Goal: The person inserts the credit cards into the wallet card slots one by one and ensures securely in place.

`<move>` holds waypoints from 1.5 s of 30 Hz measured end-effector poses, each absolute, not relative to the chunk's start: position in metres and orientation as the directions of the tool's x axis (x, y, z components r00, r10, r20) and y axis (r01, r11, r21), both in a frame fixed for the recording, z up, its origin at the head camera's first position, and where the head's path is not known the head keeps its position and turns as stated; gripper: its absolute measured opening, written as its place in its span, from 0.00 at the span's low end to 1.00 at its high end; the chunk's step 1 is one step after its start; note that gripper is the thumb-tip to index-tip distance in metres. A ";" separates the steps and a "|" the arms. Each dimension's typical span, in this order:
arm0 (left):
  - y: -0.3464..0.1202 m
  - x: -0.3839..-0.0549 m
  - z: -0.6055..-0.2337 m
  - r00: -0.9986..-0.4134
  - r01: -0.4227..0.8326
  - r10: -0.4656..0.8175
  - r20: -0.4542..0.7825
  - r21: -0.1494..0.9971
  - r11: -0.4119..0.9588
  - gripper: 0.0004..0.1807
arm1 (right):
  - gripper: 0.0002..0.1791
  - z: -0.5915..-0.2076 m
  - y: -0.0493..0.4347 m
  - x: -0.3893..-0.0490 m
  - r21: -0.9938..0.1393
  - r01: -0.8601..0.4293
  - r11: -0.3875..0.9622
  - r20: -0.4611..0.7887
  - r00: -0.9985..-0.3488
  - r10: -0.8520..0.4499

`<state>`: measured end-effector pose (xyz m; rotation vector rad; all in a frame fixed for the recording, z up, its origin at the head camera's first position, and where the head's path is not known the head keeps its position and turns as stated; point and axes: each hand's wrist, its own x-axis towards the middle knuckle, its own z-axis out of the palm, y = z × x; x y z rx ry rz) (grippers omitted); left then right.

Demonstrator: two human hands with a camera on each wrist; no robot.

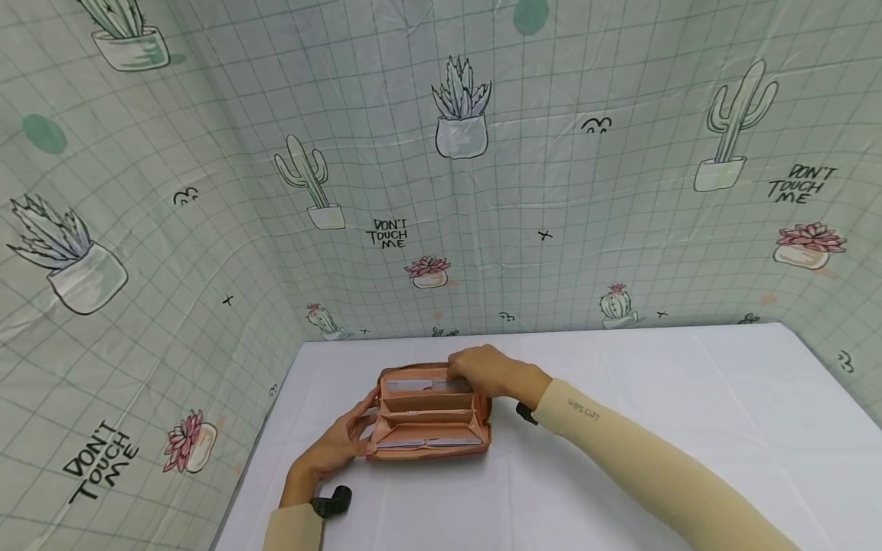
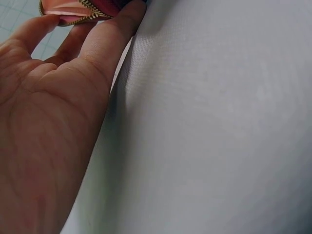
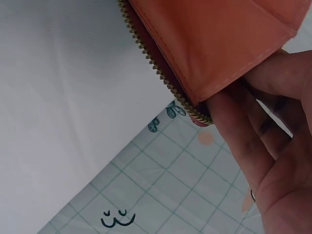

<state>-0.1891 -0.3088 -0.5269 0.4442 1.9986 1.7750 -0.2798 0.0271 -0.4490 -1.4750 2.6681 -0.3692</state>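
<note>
An orange zip-around wallet (image 1: 427, 417) stands unzipped on the white table, its folded compartments fanned upward. Pale cards (image 1: 408, 385) show in the slots along the far inner side, and more cards (image 1: 452, 441) line the near side. My left hand (image 1: 338, 442) grips the wallet's left end, thumb at the near corner and fingers at the far one. At the far right corner, my right hand (image 1: 491, 371) reaches in from above. In the right wrist view its fingertips disappear behind the orange side panel (image 3: 219, 44); I cannot tell what they hold.
The white table (image 1: 620, 459) extends to the right and in front of the wallet. Behind and to the left hangs a grid-patterned cloth (image 1: 537, 191) printed with cacti. Brass zipper teeth (image 3: 146, 53) run along the wallet's edge. A black strap piece sits at each wrist.
</note>
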 end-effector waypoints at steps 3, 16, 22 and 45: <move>-0.309 -0.188 -0.526 -0.856 -0.050 0.507 -0.106 0.991 0.123 0.61 | 0.13 -0.446 0.028 -0.278 -0.221 -0.836 0.503 0.032 -0.522 -0.852; -0.309 -0.189 -0.526 -0.868 -0.036 0.482 -0.119 0.983 0.178 0.61 | 0.23 -0.444 0.045 -0.269 -0.303 -0.806 0.509 0.016 -0.539 -0.842; -0.309 -0.188 -0.524 -0.865 -0.052 0.485 -0.130 0.984 0.171 0.61 | 0.24 -0.443 0.047 -0.266 -0.338 -0.775 0.535 -0.010 -0.565 -0.825; -0.307 -0.190 -0.529 -0.864 -0.001 0.502 -0.040 0.997 0.078 0.62 | 0.16 -0.472 0.130 -0.264 -0.587 -0.685 0.431 0.347 -0.695 -0.630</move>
